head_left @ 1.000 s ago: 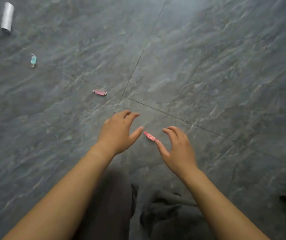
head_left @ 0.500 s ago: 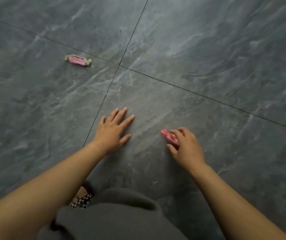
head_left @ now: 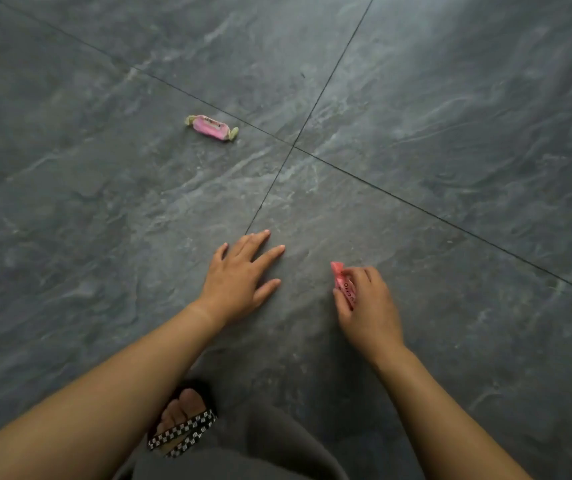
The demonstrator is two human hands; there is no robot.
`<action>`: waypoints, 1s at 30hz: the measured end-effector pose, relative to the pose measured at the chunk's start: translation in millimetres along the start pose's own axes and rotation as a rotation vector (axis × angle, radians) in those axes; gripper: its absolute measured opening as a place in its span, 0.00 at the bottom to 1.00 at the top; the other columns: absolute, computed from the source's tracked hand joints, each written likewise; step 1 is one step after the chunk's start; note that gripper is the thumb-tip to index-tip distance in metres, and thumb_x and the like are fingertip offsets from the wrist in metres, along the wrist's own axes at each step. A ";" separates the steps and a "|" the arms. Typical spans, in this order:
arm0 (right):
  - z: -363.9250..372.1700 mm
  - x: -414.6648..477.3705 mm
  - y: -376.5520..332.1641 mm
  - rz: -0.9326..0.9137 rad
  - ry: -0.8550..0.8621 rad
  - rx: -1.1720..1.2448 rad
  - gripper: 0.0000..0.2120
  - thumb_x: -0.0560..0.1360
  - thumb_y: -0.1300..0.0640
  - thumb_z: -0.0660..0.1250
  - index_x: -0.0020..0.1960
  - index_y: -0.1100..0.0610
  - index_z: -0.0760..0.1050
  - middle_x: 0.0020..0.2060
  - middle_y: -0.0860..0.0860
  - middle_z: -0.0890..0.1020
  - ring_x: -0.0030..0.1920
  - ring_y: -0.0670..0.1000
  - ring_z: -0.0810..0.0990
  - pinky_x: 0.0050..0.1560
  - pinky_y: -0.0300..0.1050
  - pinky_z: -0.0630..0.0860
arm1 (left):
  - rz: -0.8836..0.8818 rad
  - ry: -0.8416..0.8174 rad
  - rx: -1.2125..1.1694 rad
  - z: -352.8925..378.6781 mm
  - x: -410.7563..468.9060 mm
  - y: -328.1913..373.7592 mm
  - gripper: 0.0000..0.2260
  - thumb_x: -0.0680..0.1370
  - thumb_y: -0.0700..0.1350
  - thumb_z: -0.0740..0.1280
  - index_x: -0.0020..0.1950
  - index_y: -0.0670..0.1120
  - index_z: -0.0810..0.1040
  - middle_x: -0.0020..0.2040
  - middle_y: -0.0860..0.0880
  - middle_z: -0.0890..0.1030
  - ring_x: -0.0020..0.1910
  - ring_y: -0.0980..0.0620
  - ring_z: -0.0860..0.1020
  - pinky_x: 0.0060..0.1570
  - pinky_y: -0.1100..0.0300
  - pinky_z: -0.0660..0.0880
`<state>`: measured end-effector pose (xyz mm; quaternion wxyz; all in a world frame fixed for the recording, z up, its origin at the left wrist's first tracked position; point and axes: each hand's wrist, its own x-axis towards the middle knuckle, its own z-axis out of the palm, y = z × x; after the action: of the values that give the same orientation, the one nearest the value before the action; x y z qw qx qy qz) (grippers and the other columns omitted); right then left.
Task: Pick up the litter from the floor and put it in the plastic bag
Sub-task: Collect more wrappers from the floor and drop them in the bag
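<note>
Your left hand (head_left: 239, 278) and right hand (head_left: 369, 306) are bare, with no rings, watch or bracelet showing on either, and both forearms are uncovered as far back as the frame edge, so no sleeve reaches them. On the foot (head_left: 182, 410) that shows low in the view you wear an open-toed sandal (head_left: 187, 433) with a dark sole and crossing straps printed in a small black-and-white checkerboard pattern. Below it, a plain dark grey garment (head_left: 243, 462) of soft, matte cloth covers your lap, with no print or seam to be made out.
</note>
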<state>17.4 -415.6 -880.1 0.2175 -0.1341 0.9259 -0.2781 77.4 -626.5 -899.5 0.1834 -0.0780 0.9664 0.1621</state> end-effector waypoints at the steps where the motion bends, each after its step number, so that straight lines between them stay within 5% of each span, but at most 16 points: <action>1: 1.9 5.8 -8.2 -0.011 0.005 0.024 0.12 0.71 0.60 0.67 0.55 0.60 0.73 0.49 0.59 0.77 0.50 0.61 0.76 0.51 0.54 0.74 | -0.018 0.021 -0.017 -7.1 4.5 -6.8 0.29 0.71 0.63 0.50 0.70 0.55 0.67 0.72 0.46 0.67 0.69 0.46 0.67 0.65 0.41 0.62; 5: 7.5 30.7 -42.9 -0.052 0.014 0.058 0.13 0.72 0.60 0.67 0.56 0.58 0.73 0.51 0.56 0.77 0.51 0.58 0.77 0.52 0.53 0.74 | -0.087 0.085 -0.050 -41.1 30.3 -45.0 0.29 0.71 0.63 0.52 0.68 0.51 0.70 0.65 0.45 0.74 0.62 0.44 0.73 0.57 0.46 0.70; 9: 1.0 53.2 -91.5 -0.092 -0.001 0.077 0.15 0.73 0.59 0.66 0.59 0.55 0.72 0.52 0.53 0.77 0.51 0.53 0.77 0.52 0.45 0.71 | -0.133 0.095 -0.070 -80.1 36.5 -70.0 0.24 0.76 0.58 0.60 0.70 0.52 0.66 0.66 0.47 0.72 0.64 0.44 0.71 0.59 0.47 0.69; 24: -69.4 161.2 -182.2 -0.288 -0.258 -0.038 0.11 0.75 0.55 0.65 0.56 0.57 0.74 0.50 0.53 0.78 0.46 0.49 0.74 0.44 0.43 0.68 | -0.437 0.080 -0.129 -208.6 15.3 -99.6 0.24 0.76 0.59 0.59 0.70 0.52 0.65 0.66 0.46 0.71 0.64 0.44 0.70 0.59 0.48 0.69; 30: -56.8 193.3 -176.5 -0.292 -0.321 -0.038 0.12 0.75 0.55 0.64 0.57 0.56 0.73 0.50 0.52 0.77 0.46 0.50 0.76 0.43 0.44 0.70 | -0.329 0.011 -0.084 -219.4 60.1 -105.3 0.24 0.76 0.60 0.59 0.71 0.53 0.64 0.67 0.47 0.70 0.65 0.46 0.69 0.60 0.48 0.69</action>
<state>-155.3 -604.0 -799.8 0.3169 -0.3136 0.8552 -0.2642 -28.0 -805.4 -759.2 0.1985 -0.2436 0.9340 0.1699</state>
